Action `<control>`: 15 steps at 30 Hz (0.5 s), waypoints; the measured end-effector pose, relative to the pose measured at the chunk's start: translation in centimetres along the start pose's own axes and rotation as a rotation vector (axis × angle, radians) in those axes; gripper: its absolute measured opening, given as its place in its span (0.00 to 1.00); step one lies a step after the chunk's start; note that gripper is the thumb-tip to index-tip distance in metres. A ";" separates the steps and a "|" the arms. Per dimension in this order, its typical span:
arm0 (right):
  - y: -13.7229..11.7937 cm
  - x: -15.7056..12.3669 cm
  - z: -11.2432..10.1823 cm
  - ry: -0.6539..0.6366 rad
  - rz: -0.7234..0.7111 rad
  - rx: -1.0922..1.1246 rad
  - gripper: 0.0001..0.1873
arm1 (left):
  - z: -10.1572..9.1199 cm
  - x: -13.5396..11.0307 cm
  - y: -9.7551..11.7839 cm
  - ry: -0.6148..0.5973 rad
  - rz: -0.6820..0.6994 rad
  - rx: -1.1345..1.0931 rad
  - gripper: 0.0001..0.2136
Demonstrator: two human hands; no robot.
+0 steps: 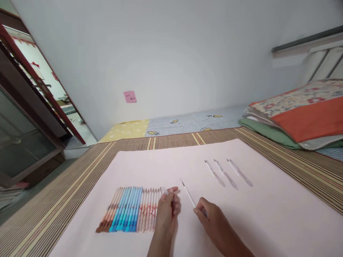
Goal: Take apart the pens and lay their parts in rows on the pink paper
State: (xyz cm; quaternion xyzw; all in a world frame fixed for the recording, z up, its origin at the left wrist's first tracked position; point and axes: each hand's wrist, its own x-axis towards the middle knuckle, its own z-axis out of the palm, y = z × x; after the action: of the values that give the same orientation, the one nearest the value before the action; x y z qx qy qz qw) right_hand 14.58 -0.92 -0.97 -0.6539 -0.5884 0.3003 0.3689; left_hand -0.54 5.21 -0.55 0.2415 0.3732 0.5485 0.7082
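My left hand (167, 210) is closed around a pale pen barrel at the right end of a tight row of pens (128, 208) in brown, blue and pink shades. My right hand (211, 217) pinches the lower end of a thin white refill (187, 192), whose dark tip points up and left. Three more clear refills (227, 173) lie side by side farther back on the right. Everything rests on a large pale pink sheet (268, 221).
The sheet lies on a striped woven mat (66, 185) covering a bed. Folded quilts and a pillow (300, 114) are stacked at the right. A white wall with a pink sticky note (130, 96) stands behind; a dark wooden cabinet (24, 117) is at the left.
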 end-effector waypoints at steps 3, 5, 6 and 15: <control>-0.4 -0.9 1.0 -0.041 -0.004 0.007 0.12 | 0.0 -0.2 0.1 -0.022 -0.009 0.013 0.21; -0.6 -1.1 1.4 -0.060 -0.012 0.009 0.11 | 0.2 -0.3 0.2 -0.054 -0.011 0.023 0.20; -0.6 -1.1 1.6 -0.067 -0.011 0.007 0.11 | 0.3 -0.4 0.3 -0.066 -0.008 0.030 0.19; -0.4 -1.1 1.9 -0.115 0.009 0.002 0.10 | 0.7 -0.4 0.4 -0.063 -0.010 0.060 0.18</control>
State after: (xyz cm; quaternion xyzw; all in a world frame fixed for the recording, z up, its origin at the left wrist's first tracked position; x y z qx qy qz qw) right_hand 12.67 -1.76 -1.75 -0.6378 -0.6053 0.3398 0.3338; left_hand -0.28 5.00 0.22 0.2781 0.3680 0.5257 0.7148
